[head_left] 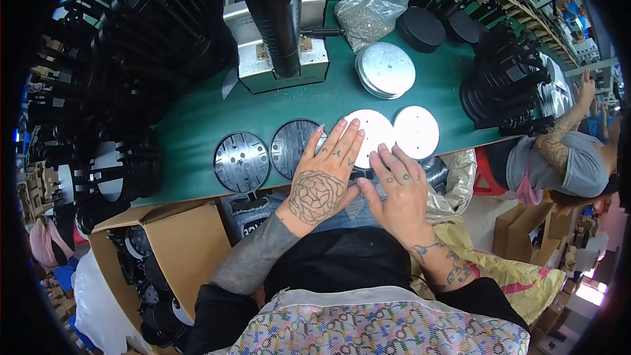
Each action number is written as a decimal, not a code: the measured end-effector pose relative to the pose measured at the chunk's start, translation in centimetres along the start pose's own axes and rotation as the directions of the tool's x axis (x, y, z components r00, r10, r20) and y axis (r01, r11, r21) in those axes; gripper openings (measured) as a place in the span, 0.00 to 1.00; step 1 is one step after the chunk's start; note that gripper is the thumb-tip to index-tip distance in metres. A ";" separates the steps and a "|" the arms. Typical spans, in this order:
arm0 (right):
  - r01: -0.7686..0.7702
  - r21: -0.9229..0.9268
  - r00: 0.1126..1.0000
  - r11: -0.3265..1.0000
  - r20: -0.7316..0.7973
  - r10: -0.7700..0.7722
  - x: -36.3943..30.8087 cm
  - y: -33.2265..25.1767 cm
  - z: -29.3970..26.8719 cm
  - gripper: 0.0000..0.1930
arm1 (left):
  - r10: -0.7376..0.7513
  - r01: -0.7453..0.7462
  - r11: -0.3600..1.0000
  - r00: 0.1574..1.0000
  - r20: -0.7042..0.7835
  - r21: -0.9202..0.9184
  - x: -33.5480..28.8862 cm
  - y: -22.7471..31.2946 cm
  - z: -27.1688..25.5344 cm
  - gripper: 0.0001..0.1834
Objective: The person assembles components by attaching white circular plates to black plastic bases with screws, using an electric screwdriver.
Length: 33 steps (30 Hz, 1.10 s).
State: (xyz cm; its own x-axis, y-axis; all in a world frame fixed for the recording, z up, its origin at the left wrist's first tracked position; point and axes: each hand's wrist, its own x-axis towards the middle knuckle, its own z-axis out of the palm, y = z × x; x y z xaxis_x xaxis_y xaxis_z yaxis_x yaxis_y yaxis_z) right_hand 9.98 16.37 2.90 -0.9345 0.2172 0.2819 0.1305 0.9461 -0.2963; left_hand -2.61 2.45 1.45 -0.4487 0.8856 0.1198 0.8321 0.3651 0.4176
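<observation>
My left hand (327, 181) lies with its fingers stretched out over the left edge of a bright round metal plate (376, 128) with small holes. Flat against that plate's lower rim rest the fingers of my right hand (402, 189). A second round plate (417, 133) lies just right of it. To the left, a black round base (293, 144) with a ribbed inside is partly covered by my left fingers. Beside it sits another round base (241, 159) with a shiny, slotted metal disc inside and a short handle toward me.
A bench press (282, 46) stands behind on the green table (197, 118). Right of it are stacked metal discs (386, 69) and a clear bag of small metal parts (368, 23). Black handled parts (177, 33) crowd both sides. A cardboard box (184, 243) stands below left; another person (559, 151) works at right.
</observation>
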 end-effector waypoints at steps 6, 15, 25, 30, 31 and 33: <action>0.012 0.023 1.000 1.000 0.016 -0.012 -0.5 0.0 0.2 0.23 | 0.008 -0.008 0.999 1.000 0.016 0.034 0.1 0.1 0.2 0.51; 0.046 0.126 0.992 0.991 0.112 -0.060 0.8 2.8 -0.3 0.18 | -0.022 0.023 0.999 0.998 -0.053 0.022 -0.3 1.0 1.4 0.48; 0.219 0.169 0.946 0.961 0.204 -0.251 3.3 4.6 -1.5 0.16 | -0.049 0.053 0.998 0.994 -0.101 0.042 -0.5 1.6 1.8 0.48; 0.028 0.159 1.000 0.987 -0.010 -0.027 8.2 4.0 -1.4 0.21 | -0.058 0.062 0.997 0.995 -0.078 0.046 -0.8 1.3 1.5 0.46; 0.107 0.043 0.975 0.993 -0.203 -0.096 9.8 4.2 -1.2 0.23 | -0.060 0.064 0.997 0.994 -0.088 0.049 -1.1 1.1 1.2 0.46; 0.080 -0.063 0.980 0.995 -0.179 -0.090 11.1 5.7 -0.4 0.25 | -0.038 0.042 0.999 0.993 -0.111 0.033 -2.0 1.1 -0.3 0.45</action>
State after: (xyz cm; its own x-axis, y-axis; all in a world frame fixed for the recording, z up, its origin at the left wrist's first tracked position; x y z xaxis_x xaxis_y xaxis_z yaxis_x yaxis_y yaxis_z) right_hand 0.49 24.27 4.71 -0.8681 0.1702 0.4663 0.0759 0.9738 -0.2143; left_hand -0.89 1.05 1.93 -0.5137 0.8337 0.2026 0.8225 0.4113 0.3927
